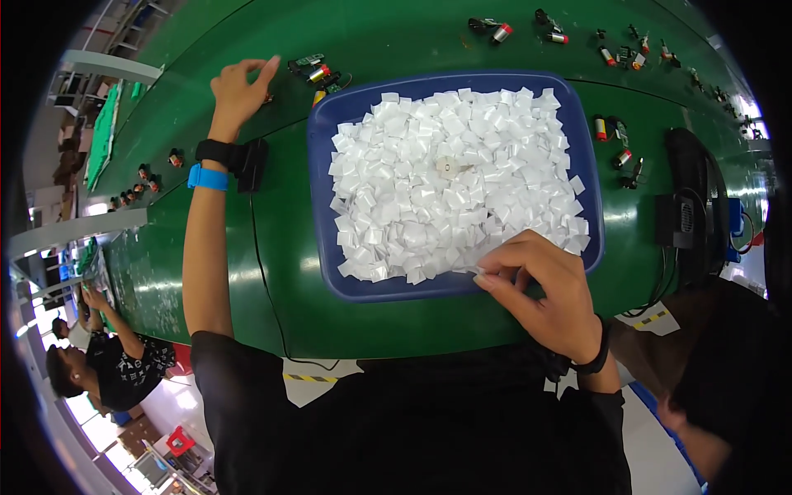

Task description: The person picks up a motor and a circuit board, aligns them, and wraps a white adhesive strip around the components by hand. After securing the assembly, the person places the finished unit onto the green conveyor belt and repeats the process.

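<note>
Glossy white squares [388,190] are heaped in a rectangular blue tray [590,223], beyond the right hand [549,289]; its thumb and forefinger are held together, whether on a square cannot be told. A slanting red-and-silver cylinder [318,74] is pointed toward by the left hand's [238,92] outspread thumb.

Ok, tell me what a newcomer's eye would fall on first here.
First, the blue tray heaped with white squares, in the middle of the view on the green bench. Next, the right hand over the tray's near right corner. Then the bright blue band on the left forearm, left of the tray.
</note>
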`<action>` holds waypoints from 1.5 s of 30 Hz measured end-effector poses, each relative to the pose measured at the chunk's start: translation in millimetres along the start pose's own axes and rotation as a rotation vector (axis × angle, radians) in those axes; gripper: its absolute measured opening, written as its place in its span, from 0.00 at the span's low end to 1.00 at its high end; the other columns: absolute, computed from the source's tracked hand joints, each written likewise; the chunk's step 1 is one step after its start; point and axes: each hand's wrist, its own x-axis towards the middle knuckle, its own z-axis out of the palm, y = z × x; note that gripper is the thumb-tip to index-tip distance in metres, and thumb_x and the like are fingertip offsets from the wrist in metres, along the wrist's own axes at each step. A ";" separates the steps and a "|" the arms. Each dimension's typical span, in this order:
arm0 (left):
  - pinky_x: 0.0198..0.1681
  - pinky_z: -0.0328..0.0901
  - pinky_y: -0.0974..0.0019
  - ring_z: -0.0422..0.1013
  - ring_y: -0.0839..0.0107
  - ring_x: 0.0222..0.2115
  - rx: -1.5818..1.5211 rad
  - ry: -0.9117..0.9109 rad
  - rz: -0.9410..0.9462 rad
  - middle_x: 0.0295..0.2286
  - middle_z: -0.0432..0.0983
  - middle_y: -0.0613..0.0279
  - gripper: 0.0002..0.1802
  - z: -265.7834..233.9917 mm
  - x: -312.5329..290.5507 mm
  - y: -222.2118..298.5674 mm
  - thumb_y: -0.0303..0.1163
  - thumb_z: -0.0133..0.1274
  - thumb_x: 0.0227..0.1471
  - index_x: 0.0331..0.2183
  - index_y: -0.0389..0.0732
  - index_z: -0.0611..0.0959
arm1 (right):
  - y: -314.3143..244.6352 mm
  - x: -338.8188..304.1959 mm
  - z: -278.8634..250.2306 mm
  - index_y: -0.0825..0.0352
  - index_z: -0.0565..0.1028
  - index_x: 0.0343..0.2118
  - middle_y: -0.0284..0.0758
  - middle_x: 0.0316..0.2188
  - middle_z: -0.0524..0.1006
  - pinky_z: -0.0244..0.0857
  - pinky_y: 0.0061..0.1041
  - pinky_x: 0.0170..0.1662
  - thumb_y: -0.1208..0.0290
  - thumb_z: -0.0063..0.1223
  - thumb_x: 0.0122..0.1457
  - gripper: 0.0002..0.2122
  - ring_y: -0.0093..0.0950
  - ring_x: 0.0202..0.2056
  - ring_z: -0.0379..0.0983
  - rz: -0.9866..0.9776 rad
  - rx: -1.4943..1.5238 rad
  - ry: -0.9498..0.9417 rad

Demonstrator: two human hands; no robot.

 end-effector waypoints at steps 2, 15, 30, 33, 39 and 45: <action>0.38 0.67 0.64 0.74 0.73 0.36 -0.093 -0.172 -0.101 0.35 0.80 0.62 0.23 -0.7 17.2 39.7 0.51 0.56 0.56 0.35 0.38 0.85 | 0.4 -2.9 -1.1 0.68 0.77 0.34 0.34 0.29 0.78 0.63 0.17 0.24 0.82 0.63 0.51 0.08 0.22 0.27 0.75 0.018 -0.015 0.013; 0.38 0.71 0.70 0.75 0.74 0.36 -1.044 -0.326 -0.042 0.36 0.79 0.62 0.15 -118.4 -54.8 151.6 0.23 0.62 0.49 0.39 0.36 0.77 | -7.0 12.4 5.4 0.66 0.78 0.38 0.34 0.28 0.78 0.65 0.18 0.23 0.80 0.64 0.51 0.11 0.23 0.26 0.76 -0.017 0.003 0.163; 0.38 0.69 0.66 0.73 0.67 0.34 -0.920 -0.121 0.290 0.40 0.75 0.53 0.11 -142.9 -151.7 232.1 0.25 0.62 0.48 0.37 0.37 0.82 | 15.1 16.6 2.8 0.69 0.81 0.36 0.39 0.28 0.81 0.67 0.20 0.23 0.81 0.68 0.43 0.14 0.26 0.21 0.76 -0.320 -0.310 0.197; 0.36 0.69 0.69 0.72 0.72 0.34 -1.359 -0.528 -0.209 0.37 0.74 0.57 0.11 -136.4 -150.3 223.4 0.27 0.59 0.54 0.40 0.38 0.80 | 23.1 18.5 0.9 0.70 0.81 0.37 0.39 0.29 0.81 0.69 0.20 0.24 0.81 0.69 0.42 0.16 0.27 0.21 0.76 -0.464 -0.360 0.190; 0.31 0.67 0.73 0.70 0.78 0.31 -1.605 -1.084 -0.521 0.34 0.74 0.63 0.14 -128.5 -141.0 229.2 0.31 0.54 0.60 0.46 0.36 0.76 | 13.0 11.1 2.0 0.71 0.79 0.42 0.39 0.30 0.81 0.70 0.19 0.26 0.83 0.67 0.46 0.17 0.25 0.26 0.80 -0.147 0.049 0.097; 0.27 0.66 0.75 0.71 0.80 0.24 -1.296 -0.740 -0.245 0.26 0.75 0.64 0.10 -125.6 -157.3 243.3 0.27 0.56 0.57 0.41 0.37 0.77 | 12.9 7.6 5.2 0.72 0.76 0.39 0.37 0.31 0.82 0.70 0.19 0.26 0.83 0.64 0.50 0.13 0.23 0.30 0.81 0.269 0.222 0.045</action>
